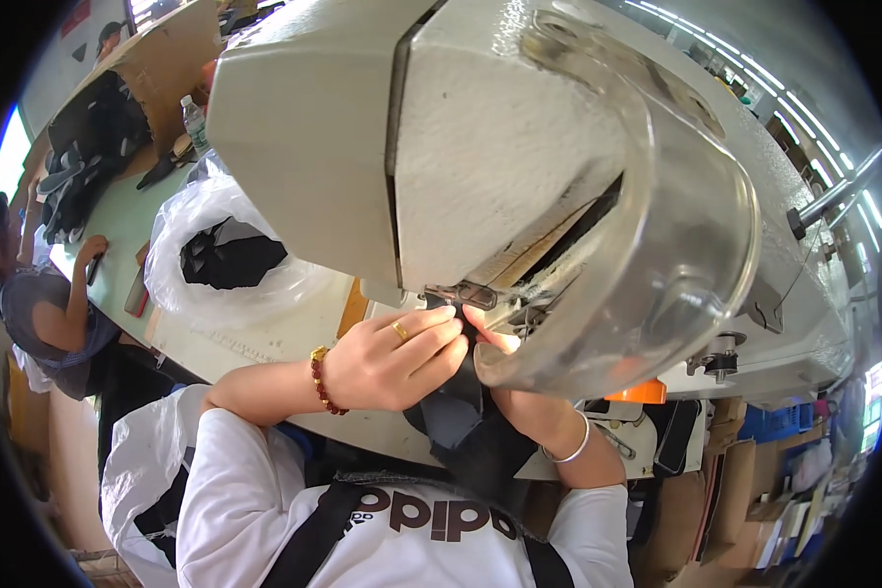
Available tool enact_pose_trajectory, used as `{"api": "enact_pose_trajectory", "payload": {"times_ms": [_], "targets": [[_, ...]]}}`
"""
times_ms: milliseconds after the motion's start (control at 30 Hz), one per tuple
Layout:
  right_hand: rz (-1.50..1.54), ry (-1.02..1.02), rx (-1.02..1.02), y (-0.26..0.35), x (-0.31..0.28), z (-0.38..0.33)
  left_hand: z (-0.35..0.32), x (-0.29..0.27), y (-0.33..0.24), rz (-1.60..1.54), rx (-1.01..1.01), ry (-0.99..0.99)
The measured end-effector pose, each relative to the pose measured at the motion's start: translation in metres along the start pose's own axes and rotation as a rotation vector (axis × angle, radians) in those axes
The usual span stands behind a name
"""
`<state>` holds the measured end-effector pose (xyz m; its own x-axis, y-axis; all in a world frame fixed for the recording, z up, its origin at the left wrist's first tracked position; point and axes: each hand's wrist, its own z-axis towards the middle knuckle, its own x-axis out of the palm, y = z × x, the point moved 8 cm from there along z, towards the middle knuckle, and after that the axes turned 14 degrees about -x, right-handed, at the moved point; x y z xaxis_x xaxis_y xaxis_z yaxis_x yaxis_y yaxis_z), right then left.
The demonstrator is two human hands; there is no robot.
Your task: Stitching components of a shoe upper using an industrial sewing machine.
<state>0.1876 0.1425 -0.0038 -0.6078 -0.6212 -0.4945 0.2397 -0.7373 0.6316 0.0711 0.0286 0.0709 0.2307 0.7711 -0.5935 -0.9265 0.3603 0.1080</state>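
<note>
A dark fabric piece (465, 431) was found held under the head of a grey sewing machine (480, 147), at the presser foot (461, 294). The left hand (392, 358) was closed on the piece's upper edge, fingertips pinched just below the foot. The right hand (514, 377) was largely hidden behind a clear guard (657, 255); only a thumb tip beside the left fingers and the wrist were made out, so its grip could not be told. The two hands were set close together, touching at the tips. The piece's long axis ran from the foot down toward the body, the left hand being the nearer to the foot. The needle was not made out. A white plastic bag (225, 245) holding dark pieces lay to the left on the table (265, 343).
</note>
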Motion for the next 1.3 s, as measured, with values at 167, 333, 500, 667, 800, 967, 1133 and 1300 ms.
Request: {"api": "enact_pose_trajectory", "payload": {"times_ms": [167,333,500,667,800,967,1133,1300], "targets": [[-0.341,0.059,-0.095,0.018,-0.002,0.004,-0.009,0.002,0.001,-0.050,-0.053,-0.111],[-0.683,0.072,-0.177,0.036,-0.006,0.006,-0.014,0.005,0.000,-0.023,-0.105,-0.024],[-0.797,0.062,-0.214,0.044,-0.009,0.008,-0.010,-0.002,-0.004,-0.058,-0.143,-0.007],[-0.845,0.045,-0.235,0.049,-0.009,0.012,-0.006,-0.007,-0.002,-0.036,-0.141,0.015],[-0.870,0.035,-0.245,0.050,-0.008,0.012,-0.005,-0.006,0.000,-0.047,-0.159,0.019],[-0.863,0.081,-0.236,0.043,-0.006,0.009,-0.008,-0.001,0.001,-0.055,-0.174,-0.022],[-0.850,0.115,-0.231,0.036,-0.002,0.005,-0.009,0.001,0.001,-0.021,-0.161,-0.009],[-0.837,0.148,-0.222,0.031,0.000,0.002,-0.008,0.001,0.002,-0.041,-0.149,0.005]]}}
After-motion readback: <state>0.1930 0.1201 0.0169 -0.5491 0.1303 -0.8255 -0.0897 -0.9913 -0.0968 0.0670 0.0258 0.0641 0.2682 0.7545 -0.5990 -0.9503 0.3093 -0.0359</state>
